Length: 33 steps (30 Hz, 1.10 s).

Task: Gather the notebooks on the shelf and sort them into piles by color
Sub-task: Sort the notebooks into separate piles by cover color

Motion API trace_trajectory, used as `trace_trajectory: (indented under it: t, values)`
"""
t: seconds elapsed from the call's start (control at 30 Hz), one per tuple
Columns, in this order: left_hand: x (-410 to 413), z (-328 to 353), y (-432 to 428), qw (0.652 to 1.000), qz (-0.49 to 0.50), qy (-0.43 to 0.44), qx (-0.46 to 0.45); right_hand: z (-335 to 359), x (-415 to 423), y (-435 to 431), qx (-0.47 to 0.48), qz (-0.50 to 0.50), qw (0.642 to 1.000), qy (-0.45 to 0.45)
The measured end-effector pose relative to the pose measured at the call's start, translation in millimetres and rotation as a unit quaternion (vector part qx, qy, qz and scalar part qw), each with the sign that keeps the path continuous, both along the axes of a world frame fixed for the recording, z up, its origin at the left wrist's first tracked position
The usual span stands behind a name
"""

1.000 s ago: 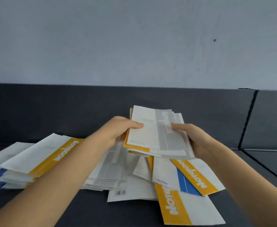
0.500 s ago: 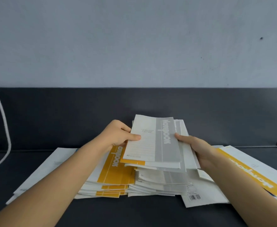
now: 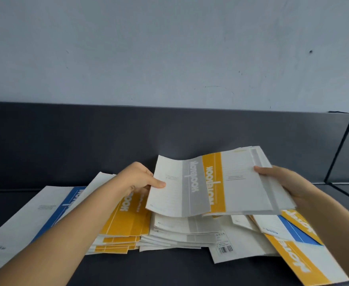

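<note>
My left hand [image 3: 137,178] pinches the left edge of a grey-striped notebook [image 3: 177,190], pulled partly off a stack. My right hand [image 3: 283,182] grips that stack, whose top is a yellow-striped notebook [image 3: 239,182]. Both are held above the dark shelf [image 3: 169,267]. Under them lies a pile of grey-striped notebooks [image 3: 182,232]. A yellow pile [image 3: 122,230] sits to its left, and a blue-striped notebook [image 3: 37,219] lies at the far left.
Unsorted notebooks lie at the right: a yellow-striped one [image 3: 305,263], a blue-striped one [image 3: 293,232], and a white back cover with a barcode [image 3: 231,248]. A dark back panel [image 3: 128,137] rises behind the shelf, with a black divider [image 3: 338,149] at right.
My left hand has slid the grey-striped notebook leftward off the held stack, uncovering the yellow-striped one. The view has shifted, showing the blue notebook at left.
</note>
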<state>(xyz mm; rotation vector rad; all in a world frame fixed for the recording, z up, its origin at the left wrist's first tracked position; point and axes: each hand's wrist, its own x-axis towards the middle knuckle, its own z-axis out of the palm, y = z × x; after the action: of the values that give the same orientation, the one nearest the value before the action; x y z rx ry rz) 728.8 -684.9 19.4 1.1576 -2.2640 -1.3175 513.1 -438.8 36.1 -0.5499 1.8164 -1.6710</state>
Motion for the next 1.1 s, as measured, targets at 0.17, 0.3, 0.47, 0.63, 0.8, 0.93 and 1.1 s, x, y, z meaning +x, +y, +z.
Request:
trace_trajectory:
  t: [0.17,0.3,0.47,0.63,0.8,0.93,1.1]
  values:
    - [-12.1,-8.3,10.1,0.983,-0.019,-0.129,-0.127,17.7,-14.4,22.3,0.01,-0.024,0.999,-0.018]
    - [-15.4,-6.6,20.0,0.938,0.005,-0.189,-0.291,19.0,-5.9,13.1,-0.018,0.005,0.999,-0.049]
    - [-11.0,20.2,30.1,0.993,-0.068,0.082,0.043,-1.1,24.5,-25.2,-0.061,0.049,0.994,-0.073]
    - [15.3,27.6,9.4,0.997,-0.074,0.018,0.021,-17.9,48.3,-59.7,-0.065,0.077,0.99,-0.1]
    - [65.2,29.3,-32.8,0.995,-0.08,0.008,0.066,-24.8,70.8,-80.1,-0.045,0.087,0.988,-0.118]
    - [114.5,31.5,-70.4,0.971,-0.189,-0.05,0.135,-26.4,88.8,-92.6,-0.042,0.103,0.985,-0.134]
    - [164.5,37.7,-109.0,0.961,-0.237,-0.04,0.14,-26.3,97.2,-102.3,-0.009,0.119,0.986,-0.115]
